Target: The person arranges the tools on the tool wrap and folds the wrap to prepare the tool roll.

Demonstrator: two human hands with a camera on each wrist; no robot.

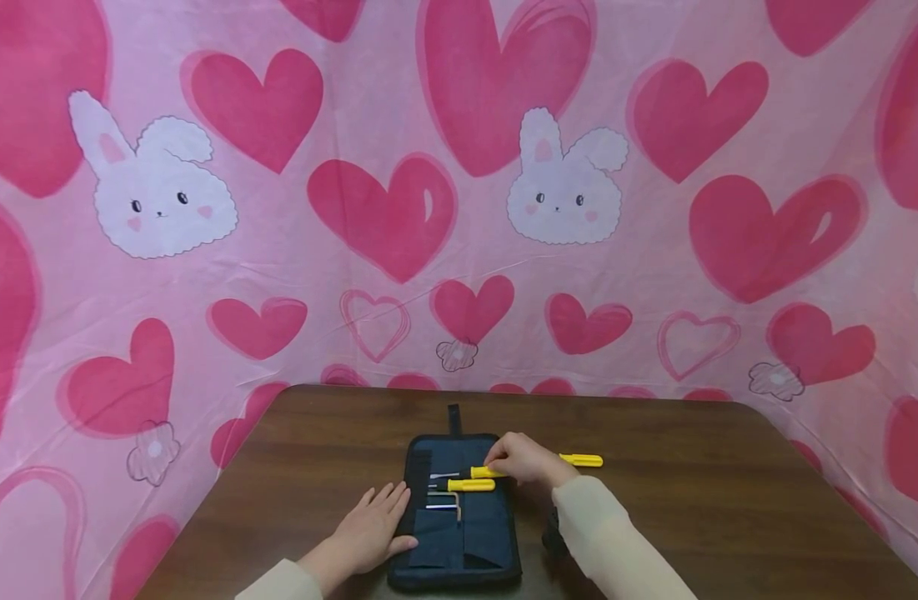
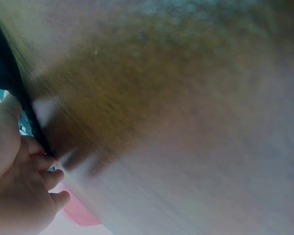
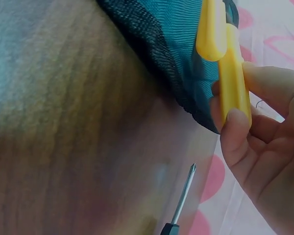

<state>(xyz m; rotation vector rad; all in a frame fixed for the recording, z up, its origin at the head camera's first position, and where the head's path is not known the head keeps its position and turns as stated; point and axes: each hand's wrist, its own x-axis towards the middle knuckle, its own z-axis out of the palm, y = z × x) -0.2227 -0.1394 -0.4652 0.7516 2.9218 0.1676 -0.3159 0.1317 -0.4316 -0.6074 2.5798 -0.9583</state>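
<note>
A dark blue tool pouch [image 1: 438, 550] lies unfolded on the table. My left hand [image 1: 372, 527] rests on its left edge with fingers spread; in the left wrist view, thumb and fingers lie along the black border. Over the upper right of the pouch, my right hand [image 1: 529, 458] pinches the yellow handle of a screwdriver [image 3: 233, 81], its shaft pointing left across the pouch. Just below it, a second yellow-handled screwdriver [image 1: 471, 485] sits in the pouch, with L-shaped hex keys [image 1: 442, 506] underneath.
Beyond my right hand, another yellow-handled screwdriver [image 1: 584, 460] lies on the brown wooden table [image 1: 691, 475]; its cross tip shows in the right wrist view. A black object [image 1: 553, 535] sits partly hidden by my right sleeve. Behind the table hangs a pink heart-patterned cloth [image 1: 383, 217].
</note>
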